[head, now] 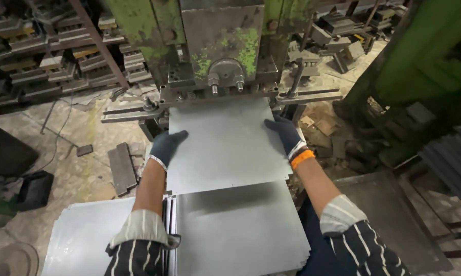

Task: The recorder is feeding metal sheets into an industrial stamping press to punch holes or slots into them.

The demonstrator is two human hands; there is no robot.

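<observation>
A grey metal sheet (225,145) lies flat with its far edge under the green press machine (223,46). My left hand (166,144), in a dark glove, grips the sheet's left edge. My right hand (286,134), gloved with an orange cuff, holds the sheet's right edge. Below the held sheet sits a stack of similar metal sheets (240,230) near my lap.
A second pile of sheets (87,240) lies at the lower left. Shelves of metal dies (51,56) fill the back left. Metal blocks (122,168) and scrap lie on the dusty floor. A green machine frame (414,66) stands at the right, with dark stacked plates (453,158) beside it.
</observation>
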